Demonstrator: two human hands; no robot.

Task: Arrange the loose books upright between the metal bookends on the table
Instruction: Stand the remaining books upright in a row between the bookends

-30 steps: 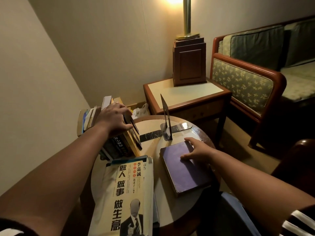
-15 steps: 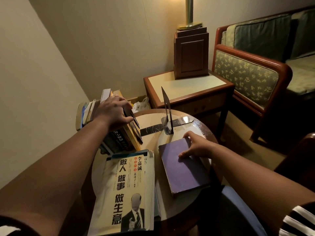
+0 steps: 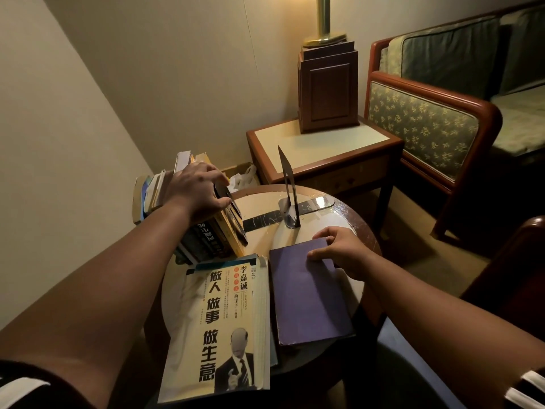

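Purple book (image 3: 306, 299) gripped, right hand (image 3: 339, 252) | left hand (image 3: 194, 190) clasps leaning books (image 3: 212, 240) | bookend (image 3: 287, 184) beyond

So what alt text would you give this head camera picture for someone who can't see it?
A person's left hand grips the tops of a leaning row of books on a round table, while the right hand holds the far edge of a purple book lying flat. A white paperback lies flat beside it, and a metal bookend stands upright behind.
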